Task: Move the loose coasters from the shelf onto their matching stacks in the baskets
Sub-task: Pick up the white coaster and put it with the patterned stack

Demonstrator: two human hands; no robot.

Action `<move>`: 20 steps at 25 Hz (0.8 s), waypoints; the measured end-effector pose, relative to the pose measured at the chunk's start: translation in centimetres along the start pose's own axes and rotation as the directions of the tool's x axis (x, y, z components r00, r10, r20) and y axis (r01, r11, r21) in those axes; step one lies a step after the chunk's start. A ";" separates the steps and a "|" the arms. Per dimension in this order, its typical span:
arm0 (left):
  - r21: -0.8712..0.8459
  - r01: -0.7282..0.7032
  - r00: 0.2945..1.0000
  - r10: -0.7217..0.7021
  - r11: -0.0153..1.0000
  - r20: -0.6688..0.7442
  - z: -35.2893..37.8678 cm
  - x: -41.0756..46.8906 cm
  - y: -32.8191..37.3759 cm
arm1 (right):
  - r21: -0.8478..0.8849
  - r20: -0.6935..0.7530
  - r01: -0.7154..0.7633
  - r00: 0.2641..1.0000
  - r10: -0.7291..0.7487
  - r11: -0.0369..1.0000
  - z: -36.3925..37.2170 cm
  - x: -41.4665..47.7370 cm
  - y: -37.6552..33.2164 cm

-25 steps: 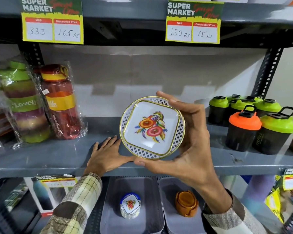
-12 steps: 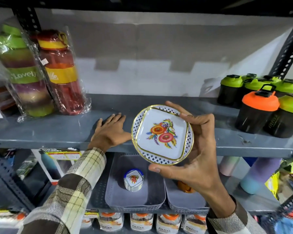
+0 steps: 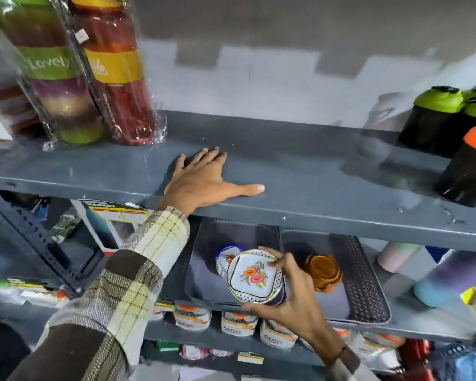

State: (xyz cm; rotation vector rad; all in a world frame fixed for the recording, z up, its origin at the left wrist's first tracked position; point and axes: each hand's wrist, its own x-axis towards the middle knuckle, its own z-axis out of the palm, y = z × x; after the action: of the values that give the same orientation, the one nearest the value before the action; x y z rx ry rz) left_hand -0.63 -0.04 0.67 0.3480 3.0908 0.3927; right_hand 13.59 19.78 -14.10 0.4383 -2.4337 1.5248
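Observation:
My right hand (image 3: 294, 301) grips a white floral coaster (image 3: 254, 276) with a gold rim and blue lattice edge. It is held low, over the left grey basket (image 3: 201, 259), just in front of the white floral stack (image 3: 226, 257), which it partly covers. The right grey basket (image 3: 368, 284) holds a stack of orange coasters (image 3: 323, 272). My left hand (image 3: 204, 180) lies flat and spread on the bare grey shelf (image 3: 300, 171) above, holding nothing.
Wrapped stacks of coloured containers (image 3: 66, 70) stand at the shelf's left. Black shaker bottles with green and orange lids (image 3: 451, 125) stand at its right. Pastel bottles (image 3: 437, 281) sit right of the baskets. Several jars (image 3: 239, 323) line the shelf below.
My right hand has carried the floral coaster down from shelf height to the left basket, close to the floral stack. The camera has tilted down. My left hand stays on the shelf.

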 end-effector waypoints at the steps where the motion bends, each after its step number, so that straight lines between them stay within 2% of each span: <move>1: -0.004 0.000 1.000 0.000 1.000 -0.007 0.0 0.1 0.0 | -0.045 0.036 -0.072 0.997 0.073 0.996 0.9 0.4 1.8; 4: -0.001 0.001 1.000 -0.001 1.000 -0.020 0.2 0.3 -0.1 | -0.232 0.110 -0.247 0.954 0.278 0.941 3.6 2.0 6.7; 6: 0.002 -0.004 0.999 0.004 1.000 -0.041 0.3 0.5 -0.1 | -0.306 0.146 -0.298 0.924 0.354 0.904 5.2 3.1 9.0; 10: 0.001 -0.008 0.998 0.008 1.000 -0.066 0.5 0.7 -0.3 | -0.407 0.154 -0.325 0.897 0.415 0.853 8.1 4.8 12.9; 13: 0.005 -0.004 0.998 0.005 1.000 -0.067 0.6 0.7 -0.2 | -0.414 0.146 -0.364 0.878 0.456 0.834 9.2 5.1 14.0; 20: -0.002 -0.002 0.999 0.002 1.000 -0.052 0.5 0.7 -0.2 | -0.438 0.182 -0.313 0.887 0.424 0.843 9.5 6.2 15.4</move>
State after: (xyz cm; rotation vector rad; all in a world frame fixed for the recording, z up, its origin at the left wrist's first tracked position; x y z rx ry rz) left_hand -1.35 0.08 0.13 0.3458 3.1404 0.4107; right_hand 1.74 16.76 -28.76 0.0943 -3.1024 1.0845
